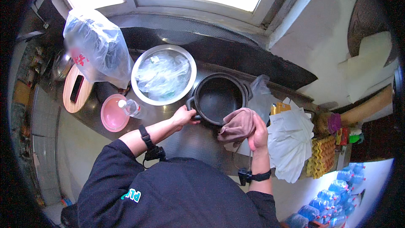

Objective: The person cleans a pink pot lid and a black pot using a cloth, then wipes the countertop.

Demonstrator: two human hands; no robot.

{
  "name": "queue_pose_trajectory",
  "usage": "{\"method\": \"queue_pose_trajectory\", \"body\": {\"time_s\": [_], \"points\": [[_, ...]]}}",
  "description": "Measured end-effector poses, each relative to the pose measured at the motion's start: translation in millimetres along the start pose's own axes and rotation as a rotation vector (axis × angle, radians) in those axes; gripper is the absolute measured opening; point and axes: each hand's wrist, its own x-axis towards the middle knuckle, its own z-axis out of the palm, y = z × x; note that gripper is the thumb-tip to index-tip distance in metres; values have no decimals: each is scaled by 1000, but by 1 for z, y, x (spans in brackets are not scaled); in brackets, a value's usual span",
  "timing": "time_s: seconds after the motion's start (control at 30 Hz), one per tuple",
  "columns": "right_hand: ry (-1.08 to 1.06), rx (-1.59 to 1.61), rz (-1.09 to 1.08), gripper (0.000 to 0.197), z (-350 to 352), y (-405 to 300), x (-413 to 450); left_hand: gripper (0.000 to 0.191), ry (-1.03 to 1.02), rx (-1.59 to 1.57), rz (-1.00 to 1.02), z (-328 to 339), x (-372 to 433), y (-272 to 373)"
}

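Observation:
A black two-handled pot (pixel 218 96), uncovered, stands on the metal countertop (pixel 180 145) before me. My left hand (pixel 183 117) grips the pot's left handle. Bunched in my right hand (pixel 258 133) is a mauve cloth (pixel 239 125), which lies against the near right part of the rim. Just left of the pot sits a wide metal basin (pixel 136 84) with crumpled clear plastic bags (pixel 163 76) in it. The cloth hides a small part of the pot's wall.
To the left are a pink bowl (pixel 110 114), a clear plastic bottle (pixel 131 109), a wooden lid (pixel 71 95) and a large filled plastic bag (pixel 98 47). White papers (pixel 289 139) and egg trays (pixel 321 156) lie right. Blue water bottles (pixel 329 196) stand on the floor.

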Motion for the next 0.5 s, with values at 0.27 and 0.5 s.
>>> {"method": "queue_pose_trajectory", "body": {"time_s": [0.27,0.5], "points": [[-83,-424,-236,29,81,-36,46,20,93,-163,64,-34,-12,-8],[2,-1212,-624,25,66,92,128,35,81,-264,67,-17,6,-9]]}}
